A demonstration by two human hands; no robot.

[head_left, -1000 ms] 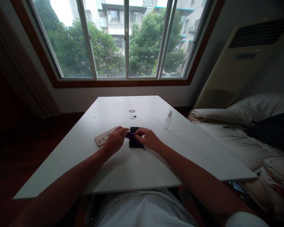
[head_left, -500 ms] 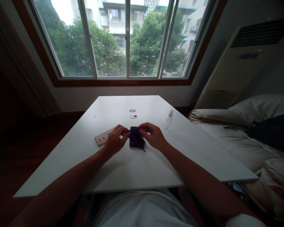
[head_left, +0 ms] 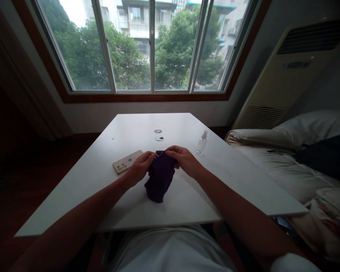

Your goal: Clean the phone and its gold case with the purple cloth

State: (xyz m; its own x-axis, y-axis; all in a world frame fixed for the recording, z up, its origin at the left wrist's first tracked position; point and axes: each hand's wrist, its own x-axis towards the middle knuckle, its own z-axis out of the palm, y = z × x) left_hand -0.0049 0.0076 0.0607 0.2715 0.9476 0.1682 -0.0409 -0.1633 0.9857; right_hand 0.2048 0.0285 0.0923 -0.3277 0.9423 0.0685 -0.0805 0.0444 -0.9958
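Observation:
A dark purple cloth (head_left: 161,177) hangs between my two hands, held by its upper edge above the table. My left hand (head_left: 140,166) pinches its left corner, and my right hand (head_left: 184,160) grips the right corner. Behind the cloth, the top end of a dark phone (head_left: 159,152) shows on the table; the rest of it is hidden. Just left of my left hand lies a gold phone-like case or box (head_left: 124,165) with round marks at one end.
A clear spray bottle (head_left: 201,144) stands right of my hands on the white table (head_left: 102,196). Two small round pieces (head_left: 159,138) lie beyond the phone. A pale sofa (head_left: 260,158) flanks the table on the right, and a window (head_left: 151,49) is behind it.
The cloth was bunched over the dark phone. Now it hangs spread out, lower and nearer to me, covering most of the phone from view. Both hands keep hold of it.

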